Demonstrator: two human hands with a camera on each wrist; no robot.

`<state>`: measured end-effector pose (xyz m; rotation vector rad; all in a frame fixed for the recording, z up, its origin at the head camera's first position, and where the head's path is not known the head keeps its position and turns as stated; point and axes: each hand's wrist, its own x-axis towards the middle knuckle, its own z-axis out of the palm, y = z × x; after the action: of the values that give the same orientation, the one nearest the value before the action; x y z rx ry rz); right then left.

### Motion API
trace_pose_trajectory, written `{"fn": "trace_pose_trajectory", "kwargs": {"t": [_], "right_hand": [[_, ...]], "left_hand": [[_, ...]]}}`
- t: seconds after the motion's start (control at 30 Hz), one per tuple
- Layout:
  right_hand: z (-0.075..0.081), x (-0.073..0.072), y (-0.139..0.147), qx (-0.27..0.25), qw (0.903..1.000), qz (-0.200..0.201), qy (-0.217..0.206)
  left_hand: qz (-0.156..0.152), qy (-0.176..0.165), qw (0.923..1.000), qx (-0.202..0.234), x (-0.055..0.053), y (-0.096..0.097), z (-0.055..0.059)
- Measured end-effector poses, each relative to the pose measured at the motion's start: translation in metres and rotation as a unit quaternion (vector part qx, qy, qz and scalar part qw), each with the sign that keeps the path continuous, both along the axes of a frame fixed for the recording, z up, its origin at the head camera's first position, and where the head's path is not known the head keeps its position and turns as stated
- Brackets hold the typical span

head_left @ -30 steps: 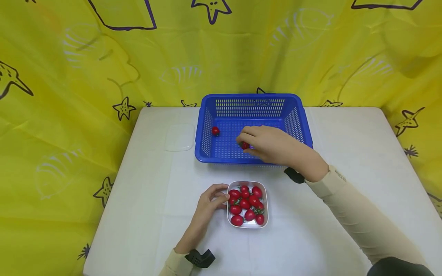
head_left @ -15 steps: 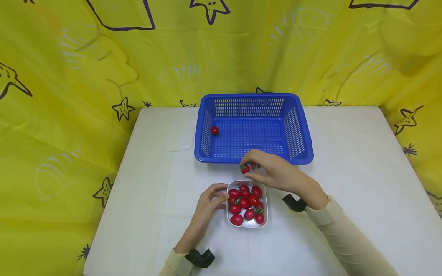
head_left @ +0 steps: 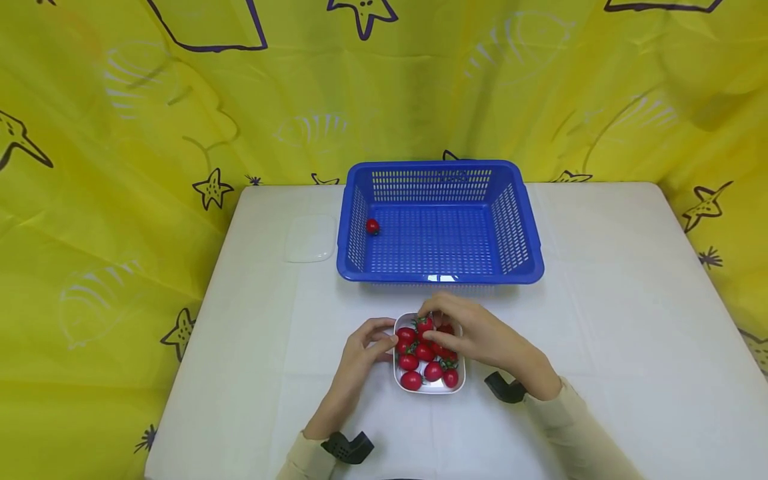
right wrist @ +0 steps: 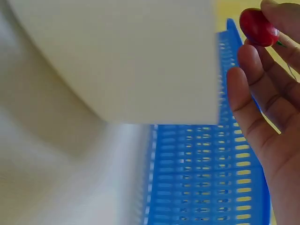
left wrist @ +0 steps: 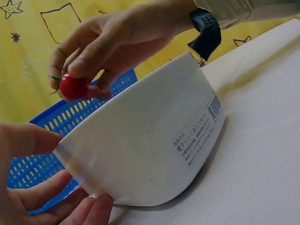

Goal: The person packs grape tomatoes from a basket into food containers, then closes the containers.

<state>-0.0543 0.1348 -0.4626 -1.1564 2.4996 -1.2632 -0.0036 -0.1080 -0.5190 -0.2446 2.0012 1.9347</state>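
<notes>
A white square container [head_left: 429, 391] holding several red cherry tomatoes [head_left: 411, 381] stands on the table. My left hand [head_left: 361, 353] grips its left side, with thumb near the rim and fingers against the wall; in the left wrist view, printed text shows on the container's wall [left wrist: 140, 140]. My right hand [head_left: 483, 331] pinches one cherry tomato [head_left: 423, 325] by thumb and fingertips over the container's far side. In the left wrist view this tomato [left wrist: 73, 87], with its green stem, appears above the rim. The right wrist view also shows the tomato [right wrist: 258, 27] between the fingertips.
Just beyond the container sits a blue mesh basket [head_left: 510, 275], with a single cherry tomato [head_left: 373, 227] at its left. A clear, squarish lid [head_left: 310, 239] lies left of the basket. A yellow patterned curtain [head_left: 384, 87] hangs behind the white table [head_left: 612, 293].
My right hand has carried the tomato from inside the basket toward me, over its front rim, to the white container. My left hand stays on the container's side.
</notes>
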Motion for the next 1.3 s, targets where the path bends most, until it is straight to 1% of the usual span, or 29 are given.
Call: {"fn": "trace_pose_trajectory", "kwargs": {"t": [0.1, 0.17, 0.27, 0.4, 0.53, 0.73, 0.97, 1.13, 1.3], "right_hand": [[-0.008, 0.005, -0.001, 0.008, 0.9999, 0.005, 0.006], [-0.011, 0.007, -0.002, 0.025, 0.9996, 0.008, 0.01], [-0.014, 0.009, -0.005, 0.065, 0.9977, 0.01, 0.016], [-0.015, 0.011, -0.008, 0.129, 0.9907, 0.012, 0.044], [-0.017, 0.012, -0.008, 0.162, 0.984, 0.016, 0.072], [-0.017, 0.014, -0.008, 0.165, 0.9818, 0.018, 0.092], [-0.013, 0.013, -0.008, 0.153, 0.9849, 0.024, 0.078], [-0.006, 0.008, -0.008, 0.143, 0.9862, 0.037, 0.074], [0.003, -0.002, -0.01, 0.139, 0.9859, 0.057, 0.073]], "left_hand": [[0.001, -0.001, 1.0, -0.001, 0.0, 0.0, 0.0], [0.002, -0.001, 1.0, -0.002, 0.0, 0.0, 0.0], [0.004, 0.0, 1.0, 0.0, 0.0, 0.0, 0.0], [0.004, 0.004, 1.0, 0.001, 0.001, 0.0, 0.0], [0.002, 0.004, 1.0, 0.001, 0.001, 0.0, 0.001], [0.001, 0.003, 1.0, -0.001, 0.001, 0.0, 0.002], [0.0, 0.006, 1.0, -0.002, 0.001, 0.0, 0.002], [-0.001, 0.007, 1.0, 0.003, 0.001, 0.0, 0.002], [0.0, 0.01, 0.9999, 0.008, 0.001, 0.0, 0.002]]}}
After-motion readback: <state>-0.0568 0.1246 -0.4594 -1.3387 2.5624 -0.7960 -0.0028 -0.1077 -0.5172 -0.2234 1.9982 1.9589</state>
